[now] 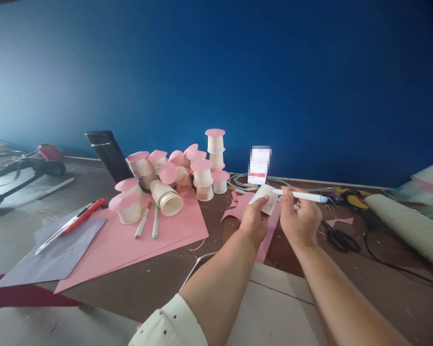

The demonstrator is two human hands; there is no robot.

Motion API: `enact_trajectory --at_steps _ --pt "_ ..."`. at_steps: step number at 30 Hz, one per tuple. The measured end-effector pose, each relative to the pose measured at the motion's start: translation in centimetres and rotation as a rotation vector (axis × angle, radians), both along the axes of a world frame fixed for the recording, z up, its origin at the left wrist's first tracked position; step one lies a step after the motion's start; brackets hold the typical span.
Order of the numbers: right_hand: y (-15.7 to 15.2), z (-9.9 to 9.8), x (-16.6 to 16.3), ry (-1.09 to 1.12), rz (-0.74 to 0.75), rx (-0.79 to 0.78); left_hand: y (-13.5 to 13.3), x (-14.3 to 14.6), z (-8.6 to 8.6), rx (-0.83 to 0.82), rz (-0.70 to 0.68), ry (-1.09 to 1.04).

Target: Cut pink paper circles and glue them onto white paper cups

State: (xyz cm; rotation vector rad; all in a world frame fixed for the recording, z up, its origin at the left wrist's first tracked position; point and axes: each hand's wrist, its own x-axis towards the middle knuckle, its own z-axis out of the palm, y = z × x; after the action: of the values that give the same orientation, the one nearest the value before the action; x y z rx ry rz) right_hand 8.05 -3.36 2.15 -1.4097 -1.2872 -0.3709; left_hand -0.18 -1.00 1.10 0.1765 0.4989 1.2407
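My left hand (255, 222) is closed around a white paper cup (270, 203), its thumb lying across the side. In my right hand (300, 218) is a white marker (305, 195) with a light blue end pointing right; its other end is close to the cup's upper right edge, and I cannot tell if it touches. Beneath both hands lie pink paper scraps (240, 207). Left of them, several white cups topped with pink paper discs (202, 166) stand grouped and partly stacked. A nested stack of cups (166, 197) lies on its side in front of that group.
Pink sheets (130, 250) and a grey sheet (72, 245) bear a red utility knife (74, 222), a red-capped marker (143, 221) and a green-capped marker (155, 222). A black flask (108, 153), a lit phone (259, 166), black scissors (341, 238) and a white roll (406, 226) surround the work area.
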Motion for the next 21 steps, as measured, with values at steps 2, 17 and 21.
enact_trajectory --at_steps 2,17,21 --pt "-0.07 0.04 0.0 0.036 0.016 -0.004 -0.06 -0.02 0.04 0.02 0.006 0.002" --pt "-0.01 0.04 0.22 0.062 0.019 0.025 -0.31 -0.03 0.2 0.041 -0.014 0.048" --pt "0.0 0.03 0.2 0.06 0.025 0.022 -0.31 -0.04 0.16 0.039 -0.018 0.048"
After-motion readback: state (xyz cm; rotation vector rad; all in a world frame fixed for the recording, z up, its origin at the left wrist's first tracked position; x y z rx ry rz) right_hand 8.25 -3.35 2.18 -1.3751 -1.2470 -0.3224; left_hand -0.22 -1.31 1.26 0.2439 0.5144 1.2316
